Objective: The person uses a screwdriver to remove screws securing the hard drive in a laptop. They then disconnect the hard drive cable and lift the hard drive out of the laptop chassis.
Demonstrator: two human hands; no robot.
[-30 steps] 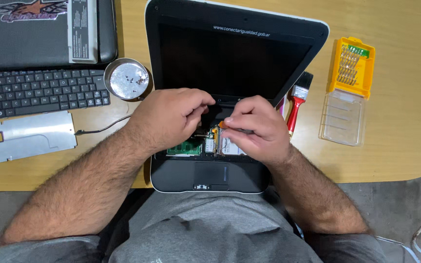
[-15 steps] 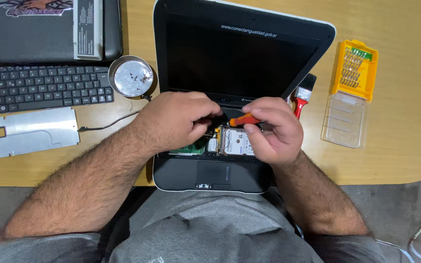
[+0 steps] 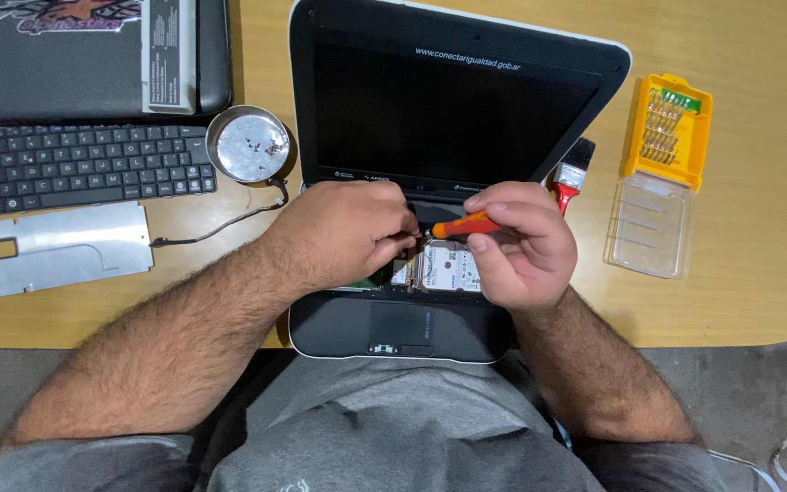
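We see the right hand closed around a small orange-handled screwdriver, thumb and fingers wrapped over the handle, with the tool lying nearly level and its tip pointing left toward the left hand. The left hand rests curled over the opened base of the laptop, its fingertips bent down at the screwdriver's tip; whether they pinch anything there we cannot tell. Just beneath both hands, in the exposed bay, lies a silver hard drive with a strip of green circuit board showing at its left. Nearer to us, the laptop's dark palm rest and touchpad sit at the table edge, and its dark screen stands open on the far side. To the right, a red-handled brush lies beside the screen, and further right a yellow bit case with its clear lid open. To the left sit a round metal dish, a loose black keyboard, a silver metal plate and, far left, a second closed laptop on the wooden table.
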